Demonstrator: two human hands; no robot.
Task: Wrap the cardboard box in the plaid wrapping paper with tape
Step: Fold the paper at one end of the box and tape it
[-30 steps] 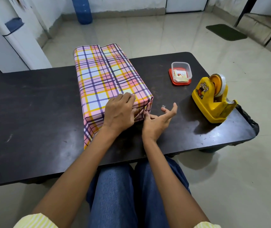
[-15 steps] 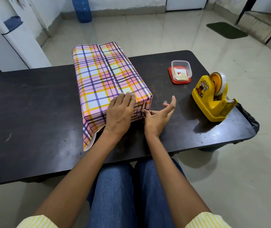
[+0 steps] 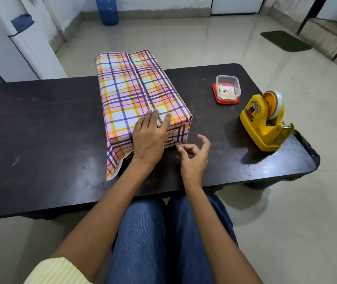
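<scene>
left hand (image 3: 150,138) presses flat-fingered on the plaid-wrapped box (image 3: 141,95); right hand (image 3: 194,158), fingers loosely curled and empty, hovers just beside it.

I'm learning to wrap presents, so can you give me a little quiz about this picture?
1. True or false: the left hand rests on the plaid-wrapped box.
2. Where is the yellow tape dispenser? A) on the floor B) on the table, right of the box C) on top of the box
3. Fill in: at the box's near end, a loose paper flap sticks out on the ___ side.
Key: 1 true; 2 B; 3 left.
</scene>
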